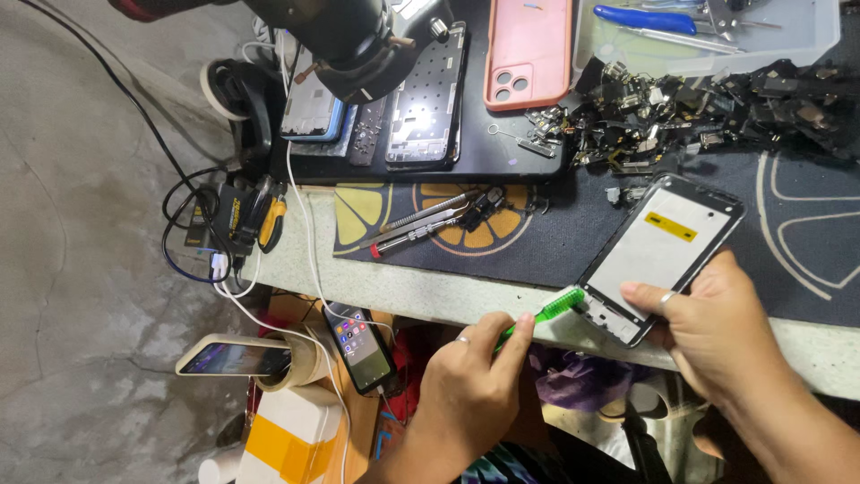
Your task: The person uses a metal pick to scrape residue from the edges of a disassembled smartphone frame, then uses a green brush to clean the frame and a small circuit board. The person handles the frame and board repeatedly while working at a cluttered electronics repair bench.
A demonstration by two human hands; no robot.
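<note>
So here the left hand (466,394) is pinched around a green toothbrush (548,311), bristle end pushed against the lower edge of an opened phone frame (658,255), and the right hand (717,332) is wrapped around that frame from the side, thumb across its face, holding it tilted just above the near edge of the dark work mat (555,242). What I'd worry about: the frame hangs right over the lip of the bench, so if the brush catches and the grip slips, it probably drops straight off the edge into the clutter below. Scrubbing too hard down at that bottom end could also bend or snag whatever small contacts sit there, though I can't really see them at this size. And the yellow sticker (670,226) on the pale inner plate could lift if the bristles wander up. There's also a big heap of loose black parts (717,112) right behind it, so anything flicked off is likely gone for good. Counting stuff: one toothbrush, one frame in hand, two more stripped frames (428,99) lying on the black tray at the back, one pink phone case (528,49), two metal screwdrivers (421,224) on the lemon-print part of the mat, one lit phone (363,348) charging below the bench, another phone lying on a tape roll (291,363), and one blue-handled tool (645,18) in the clear box. The loose parts I can't count, way too many.
</note>
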